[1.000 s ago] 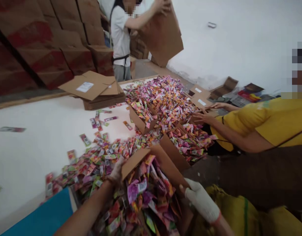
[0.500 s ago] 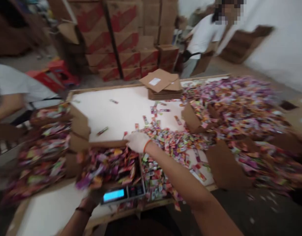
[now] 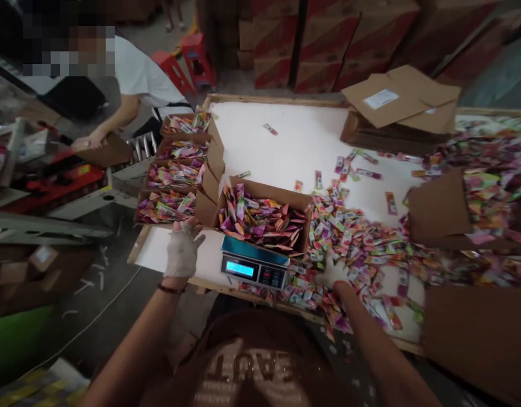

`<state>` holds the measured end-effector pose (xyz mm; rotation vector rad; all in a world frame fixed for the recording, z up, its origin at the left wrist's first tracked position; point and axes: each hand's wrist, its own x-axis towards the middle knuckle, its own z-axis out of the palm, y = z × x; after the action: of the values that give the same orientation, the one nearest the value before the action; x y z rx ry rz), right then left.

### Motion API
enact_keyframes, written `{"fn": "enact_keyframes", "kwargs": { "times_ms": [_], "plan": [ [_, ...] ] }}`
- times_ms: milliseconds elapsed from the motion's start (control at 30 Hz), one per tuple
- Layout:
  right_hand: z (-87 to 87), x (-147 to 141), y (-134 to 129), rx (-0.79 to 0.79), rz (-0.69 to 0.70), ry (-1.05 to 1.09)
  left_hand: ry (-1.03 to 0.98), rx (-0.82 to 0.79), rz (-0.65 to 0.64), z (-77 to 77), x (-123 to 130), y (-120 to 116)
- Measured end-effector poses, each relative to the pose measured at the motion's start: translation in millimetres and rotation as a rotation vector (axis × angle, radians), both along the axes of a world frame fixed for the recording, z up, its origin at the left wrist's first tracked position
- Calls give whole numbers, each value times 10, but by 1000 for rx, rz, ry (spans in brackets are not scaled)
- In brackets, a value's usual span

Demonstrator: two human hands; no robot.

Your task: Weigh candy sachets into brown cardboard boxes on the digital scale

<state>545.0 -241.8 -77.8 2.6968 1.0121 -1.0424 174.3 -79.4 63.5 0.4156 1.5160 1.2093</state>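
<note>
My left hand, in a pale glove, is open with fingers apart beside the nearest of several filled boxes at the table's left. My right hand, also gloved, is low over the pile of small wrapped packets; its fingers blend into the packets and cannot be made out. Between the hands, an open cardboard box full of packets rests on a digital scale with a lit blue display.
Flat cardboard pieces are stacked at the back of the white table. More open boxes and packets lie right. A person in white handles a carton at a roller conveyor on the left.
The view has swung left and down. My right hand has gone from the box's far right corner to the packet pile. My left hand has come off the box's near left side.
</note>
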Motion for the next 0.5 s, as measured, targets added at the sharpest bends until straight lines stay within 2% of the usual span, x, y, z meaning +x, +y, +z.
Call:
{"fn": "enact_keyframes", "kwargs": {
  "times_ms": [100, 200, 367, 500],
  "plan": [
    [-233, -96, -153, -48, 51, -25, -3, -54, 29, 27, 24, -52],
    [-224, 112, -37, -22, 138, 20, -35, -108, -5, -29, 10, -82],
    [69, 629, 60, 28, 225, 36, -14, -184, -15, -130, -109, -94],
    [376, 818, 77, 50, 259, -30, 57, -210, 3, -143, -203, -99]
  ]
}}
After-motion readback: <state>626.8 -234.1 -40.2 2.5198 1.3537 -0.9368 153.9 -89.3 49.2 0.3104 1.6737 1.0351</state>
